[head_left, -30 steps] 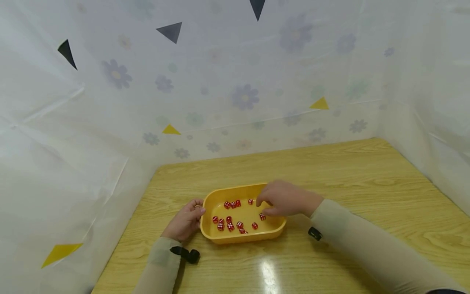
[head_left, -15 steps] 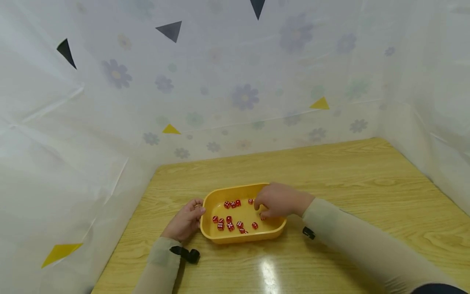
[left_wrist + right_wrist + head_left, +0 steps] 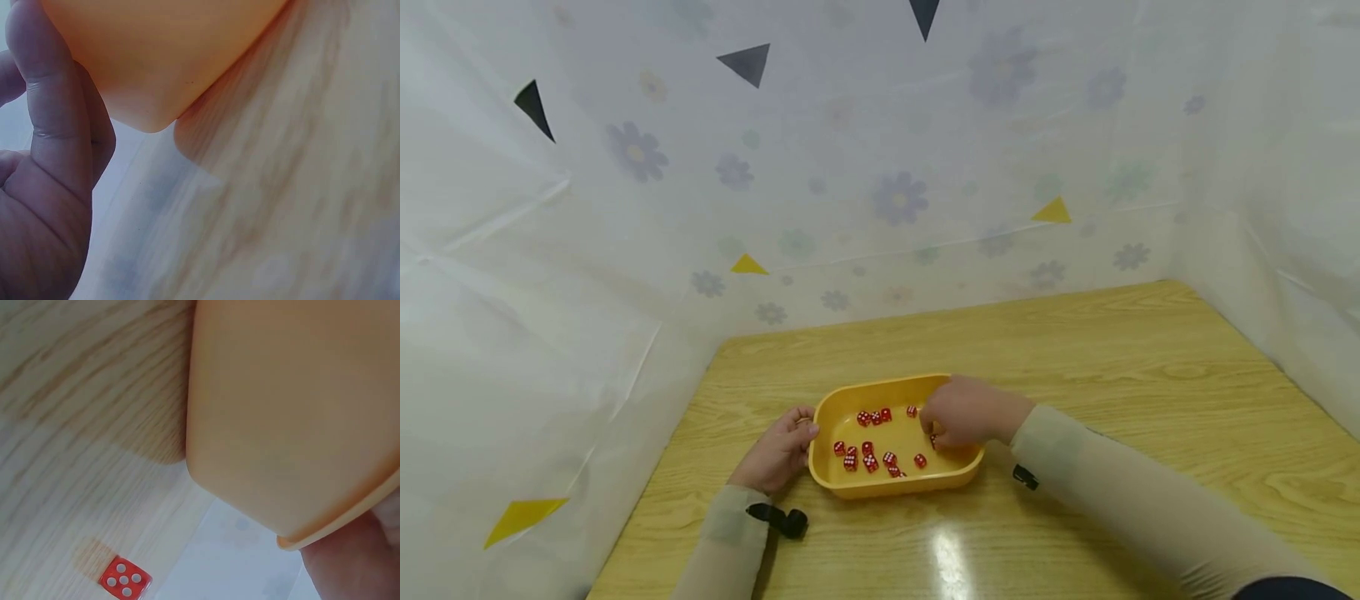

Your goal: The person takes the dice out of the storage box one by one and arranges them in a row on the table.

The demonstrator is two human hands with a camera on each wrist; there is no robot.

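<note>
A wooden table (image 3: 1150, 375) fills the lower part of the room, closed in on three sides by a white sheet (image 3: 850, 167) printed with pale flowers and stuck with black and yellow triangles. On the table, between the two hands, sits a yellow tray (image 3: 850, 483) with rounded corners. The left hand (image 3: 778, 450) rests against the tray's left end, its fingers (image 3: 44, 94) curled up the outside of the wall; the left wrist view shows those fingers lying along the orange-yellow plastic, with the tabletop (image 3: 300, 187) beyond them. The right hand (image 3: 962, 412) reaches over the tray's right end, knuckles up and fingers bent down into the tray, the tips bunched narrowly together over the floor of the tray. Whether they pinch a die I cannot tell, since the hand hides its own fingertips. In the right wrist view the tray's outer wall (image 3: 281, 425) fills most of the picture, a finger (image 3: 356, 562) touches the rim, and one red die (image 3: 125, 579) showing five white spots lies on the wood just outside the tray. Inside the tray, left of the right hand's fingertips, lie the red dice (image 3: 868, 442), scattered loosely, a few near the far wall and more toward the near wall. A small black strap (image 3: 782, 518) sits at the left wrist.
</note>
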